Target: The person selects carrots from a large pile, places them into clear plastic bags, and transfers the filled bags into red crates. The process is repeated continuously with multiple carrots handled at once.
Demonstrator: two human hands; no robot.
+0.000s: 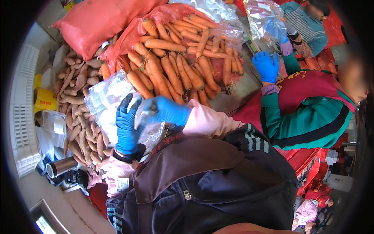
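My left hand (127, 128), in a blue glove, is raised over clear plastic bags (106, 99), its fingers curved and apart. Close by on its right is my right hand (168, 111), also gloved in blue and reaching in from a pink sleeve. Its fingertips are blurred, so whether they pinch the plastic cannot be made out. Just beyond both hands lies a large heap of carrots (175, 67), some on a spread red sack (128, 38). Sweet potatoes (84, 125) are piled left of the bags.
A full red sack (102, 23) lies at the back left. On the left stand a white plastic crate (24, 108), a yellow container (45, 99), a clear tub (54, 125) and a steel flask (61, 166). Two co-workers work at right, one blue-gloved hand (266, 65) near the carrots.
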